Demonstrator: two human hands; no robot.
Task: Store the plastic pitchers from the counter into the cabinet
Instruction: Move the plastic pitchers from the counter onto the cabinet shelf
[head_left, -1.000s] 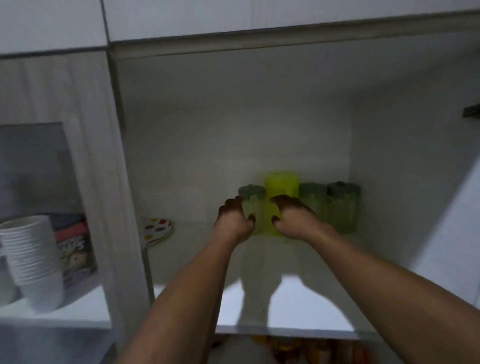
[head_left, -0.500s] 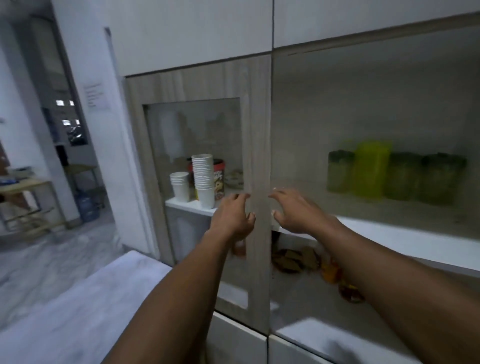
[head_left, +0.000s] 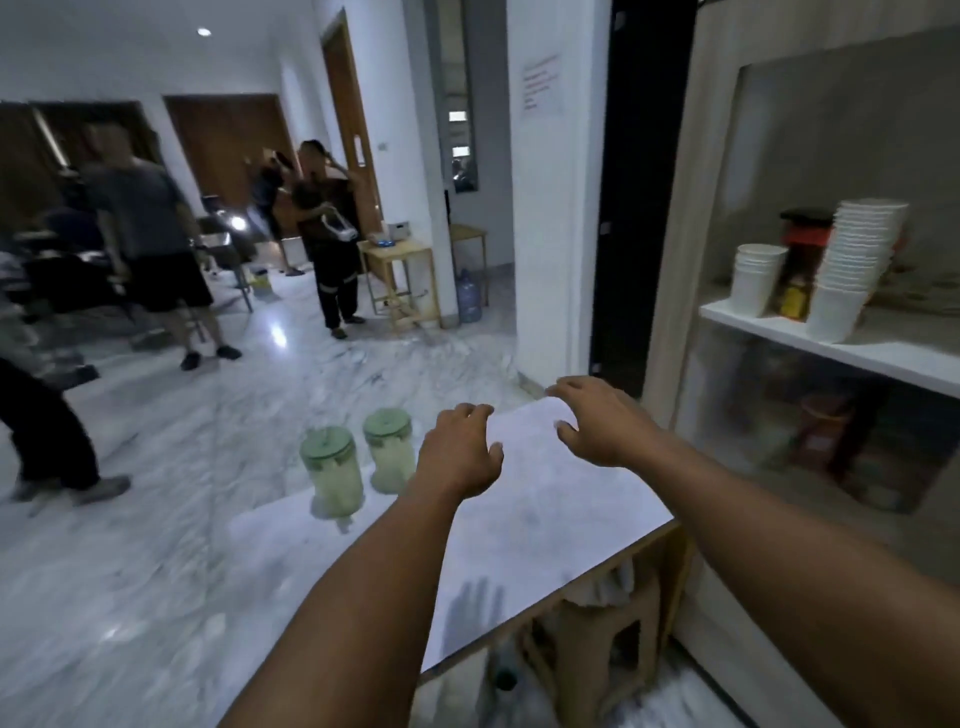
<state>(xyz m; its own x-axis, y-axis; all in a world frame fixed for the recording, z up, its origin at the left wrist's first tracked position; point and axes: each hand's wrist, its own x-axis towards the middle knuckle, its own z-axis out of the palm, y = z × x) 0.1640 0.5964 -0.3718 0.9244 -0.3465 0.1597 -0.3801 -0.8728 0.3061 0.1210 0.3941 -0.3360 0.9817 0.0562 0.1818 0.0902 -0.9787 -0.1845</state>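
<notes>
Standing on smooth marble counter: two cylindrical green-lidded pitchers.

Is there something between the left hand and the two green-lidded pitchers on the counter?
Nothing visible. The left hand hangs open just right of the nearer pitcher, with only bare counter around it. The second pitcher stands further left, beside the first.

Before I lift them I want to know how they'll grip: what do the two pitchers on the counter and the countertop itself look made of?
The two pitchers: likely plastic, with cloudy pale-green translucent bodies and opaque matte green lids. The countertop: a smooth white surface with faint grey marbling and a soft sheen, stone or laminate; its tan edge hints at board underneath.
</notes>
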